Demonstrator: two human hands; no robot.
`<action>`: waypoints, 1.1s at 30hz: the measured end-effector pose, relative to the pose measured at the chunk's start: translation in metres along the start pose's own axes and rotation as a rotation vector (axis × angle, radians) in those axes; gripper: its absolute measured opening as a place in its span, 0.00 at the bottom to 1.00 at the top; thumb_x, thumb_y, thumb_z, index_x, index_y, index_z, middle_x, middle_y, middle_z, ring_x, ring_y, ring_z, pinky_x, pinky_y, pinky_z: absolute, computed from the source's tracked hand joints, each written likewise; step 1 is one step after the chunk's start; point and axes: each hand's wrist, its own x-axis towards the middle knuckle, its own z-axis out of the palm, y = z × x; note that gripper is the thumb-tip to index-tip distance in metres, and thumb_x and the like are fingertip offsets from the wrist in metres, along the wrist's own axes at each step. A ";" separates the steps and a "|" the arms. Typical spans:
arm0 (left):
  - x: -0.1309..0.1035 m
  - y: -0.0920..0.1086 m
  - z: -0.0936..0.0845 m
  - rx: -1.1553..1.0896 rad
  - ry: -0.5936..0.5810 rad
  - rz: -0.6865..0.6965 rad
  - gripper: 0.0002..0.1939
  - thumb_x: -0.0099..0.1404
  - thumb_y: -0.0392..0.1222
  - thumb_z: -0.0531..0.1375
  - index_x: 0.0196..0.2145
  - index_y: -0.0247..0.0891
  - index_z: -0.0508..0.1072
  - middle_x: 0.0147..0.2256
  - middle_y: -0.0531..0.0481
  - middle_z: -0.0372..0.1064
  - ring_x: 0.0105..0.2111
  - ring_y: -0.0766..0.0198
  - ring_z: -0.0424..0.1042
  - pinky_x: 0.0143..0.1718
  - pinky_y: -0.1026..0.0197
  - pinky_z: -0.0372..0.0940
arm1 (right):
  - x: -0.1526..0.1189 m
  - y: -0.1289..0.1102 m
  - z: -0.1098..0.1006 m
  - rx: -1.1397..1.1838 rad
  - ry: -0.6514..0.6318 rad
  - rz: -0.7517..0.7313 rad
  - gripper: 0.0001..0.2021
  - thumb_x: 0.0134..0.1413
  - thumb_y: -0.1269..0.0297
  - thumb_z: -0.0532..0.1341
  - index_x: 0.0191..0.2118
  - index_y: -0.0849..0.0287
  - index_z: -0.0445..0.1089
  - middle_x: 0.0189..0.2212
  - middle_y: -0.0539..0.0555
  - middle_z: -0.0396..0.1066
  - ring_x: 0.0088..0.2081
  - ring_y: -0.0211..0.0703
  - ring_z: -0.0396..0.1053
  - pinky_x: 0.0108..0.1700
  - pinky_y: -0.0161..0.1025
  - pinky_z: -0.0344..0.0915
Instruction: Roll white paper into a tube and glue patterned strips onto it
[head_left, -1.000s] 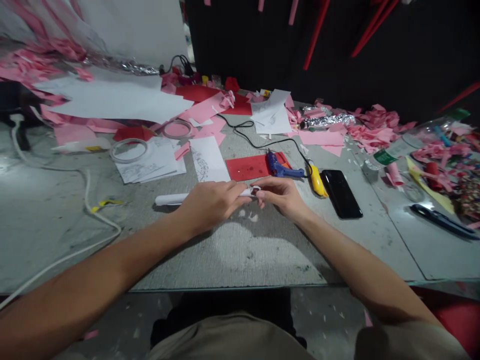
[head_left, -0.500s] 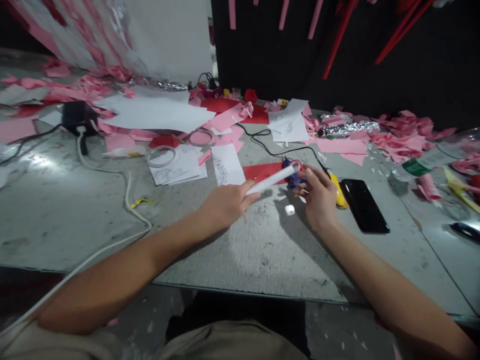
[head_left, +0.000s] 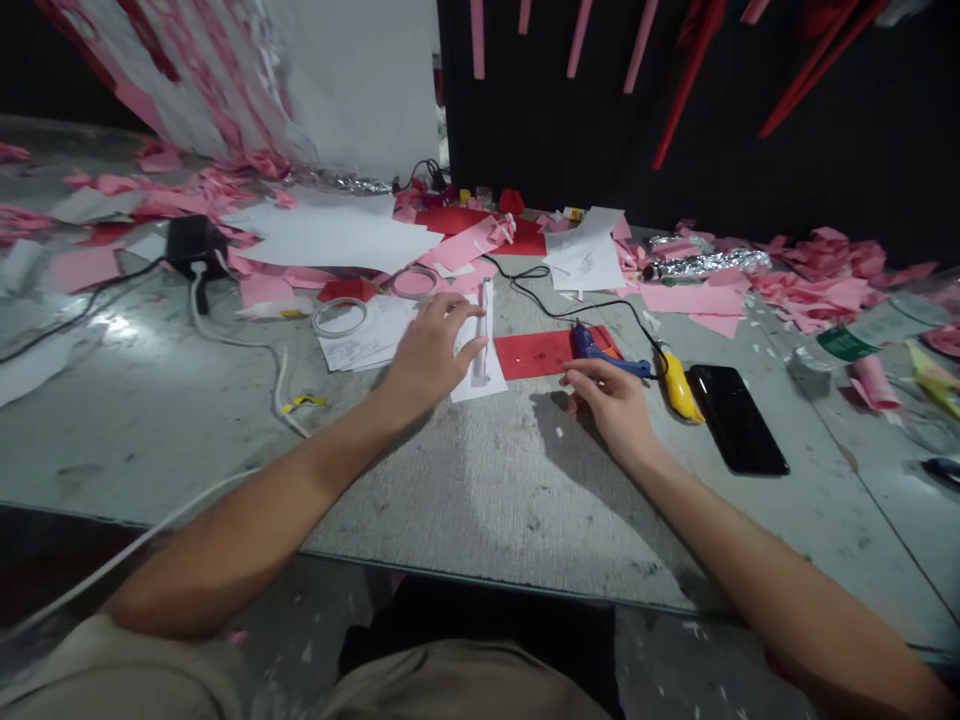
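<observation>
My left hand [head_left: 433, 350] is open, thumb and fingers apart, beside a narrow white paper tube [head_left: 481, 335] that rests on a white printed sheet [head_left: 495, 382]. My right hand [head_left: 616, 408] is closed, thumb and fingertips together; whatever they may hold is too small to make out. Just beyond it, a blue glue gun [head_left: 596, 350] lies on a strip of red paper [head_left: 532, 354]. A tiny white scrap [head_left: 559, 432] is on the grey table near the right fingertips.
Right of my right hand lie a yellow-handled tool [head_left: 679, 385] and a black phone [head_left: 739, 420]. Tape rolls [head_left: 339, 318] sit on drawings at left. A black cord [head_left: 529, 290] loops behind. Pink scraps [head_left: 814, 270] and a plastic bottle [head_left: 847, 338] stand farther right.
My left hand has moved left and away from me, laid the white tube on the printed sheet and let go. My right hand has come slightly nearer, uncovering the glue gun.
</observation>
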 end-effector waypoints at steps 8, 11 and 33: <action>0.015 -0.053 -0.058 0.457 -0.268 -0.126 0.15 0.74 0.46 0.56 0.45 0.39 0.81 0.42 0.36 0.80 0.40 0.45 0.77 0.44 0.45 0.70 | -0.004 0.011 0.002 -0.173 -0.105 -0.074 0.13 0.64 0.53 0.66 0.44 0.58 0.80 0.22 0.48 0.72 0.22 0.39 0.66 0.25 0.37 0.60; 0.002 -0.075 -0.065 0.558 -0.344 -0.138 0.17 0.74 0.47 0.55 0.42 0.37 0.81 0.41 0.35 0.80 0.40 0.44 0.78 0.43 0.46 0.69 | -0.005 0.012 0.002 -0.188 -0.124 -0.104 0.12 0.65 0.54 0.65 0.43 0.58 0.80 0.21 0.47 0.72 0.22 0.39 0.66 0.28 0.39 0.62; 0.002 0.021 -0.074 -0.032 0.177 0.083 0.13 0.75 0.50 0.56 0.40 0.43 0.76 0.34 0.50 0.78 0.32 0.57 0.75 0.37 0.56 0.67 | -0.002 0.004 0.012 -0.072 -0.098 -0.159 0.19 0.58 0.43 0.69 0.42 0.54 0.82 0.26 0.53 0.76 0.23 0.46 0.71 0.24 0.41 0.66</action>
